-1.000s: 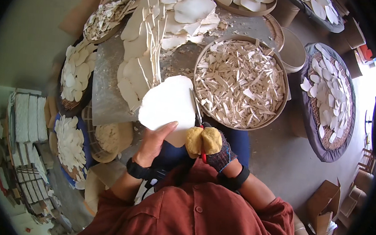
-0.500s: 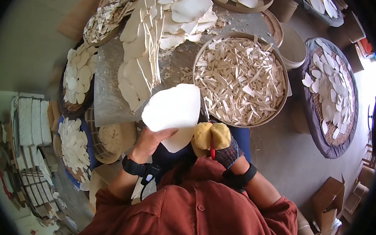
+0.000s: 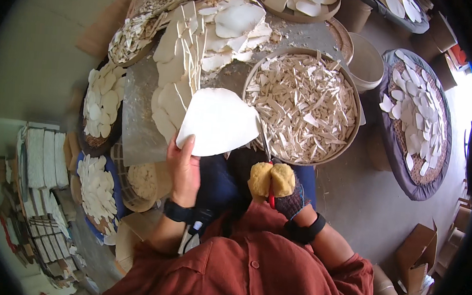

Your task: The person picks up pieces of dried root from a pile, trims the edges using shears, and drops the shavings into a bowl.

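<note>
My left hand (image 3: 187,171) grips a white, flat, rounded piece (image 3: 218,122) by its lower-left edge, held out over the table edge. My right hand (image 3: 289,199), in a dark knitted glove, holds red-handled scissors (image 3: 271,200) padded with two yellow lumps (image 3: 281,178). The scissor blades point up beside the piece's right edge. Just beyond both hands stands a large round tray (image 3: 352,89) heaped with white trimmings. Left of it lie overlapping stacks of larger pale sheets (image 3: 171,62) on plastic sheeting (image 3: 139,136).
Round trays with cut white pieces stand at left (image 3: 101,101), lower left (image 3: 94,187), right (image 3: 413,120) and top (image 3: 302,0). A pale bucket (image 3: 365,61) is behind the trimmings. Cardboard boxes (image 3: 413,253) sit lower right, bundles (image 3: 49,157) far left.
The white piece has turned to lie more sideways and moved slightly up. My left hand is now more upright at its edge. My right hand and scissors have shifted slightly right and down.
</note>
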### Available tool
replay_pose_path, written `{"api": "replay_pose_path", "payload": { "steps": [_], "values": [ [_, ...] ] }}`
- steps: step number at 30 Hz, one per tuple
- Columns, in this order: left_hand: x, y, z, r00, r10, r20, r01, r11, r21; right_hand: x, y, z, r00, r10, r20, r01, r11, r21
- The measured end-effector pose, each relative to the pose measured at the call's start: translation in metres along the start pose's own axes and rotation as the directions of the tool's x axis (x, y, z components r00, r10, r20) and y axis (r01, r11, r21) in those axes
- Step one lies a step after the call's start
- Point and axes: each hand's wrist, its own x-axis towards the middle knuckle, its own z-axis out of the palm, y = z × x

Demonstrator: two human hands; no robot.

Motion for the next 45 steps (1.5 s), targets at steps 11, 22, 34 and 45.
{"api": "replay_pose_path", "payload": {
  "steps": [11,22,34,45],
  "values": [
    [-0.005,-0.014,0.010,0.952,-0.306,0.029,0.306,0.952,0.010,0.012,-0.013,0.017,0.980,-0.190,0.066,0.198,0.970,-0.139],
    [0.005,-0.001,0.011,0.951,-0.307,0.045,0.307,0.952,0.010,0.010,-0.033,0.017,0.996,0.073,0.058,-0.088,0.943,0.322],
    [-0.001,0.008,0.000,0.888,-0.441,0.133,0.424,0.895,0.139,0.014,-0.033,0.017,0.999,-0.042,0.029,0.042,0.999,-0.013],
    [0.001,0.010,-0.012,0.838,-0.516,0.181,0.456,0.842,0.287,0.027,-0.039,0.010,0.934,-0.355,0.041,0.331,0.817,-0.473]
  ]
}}
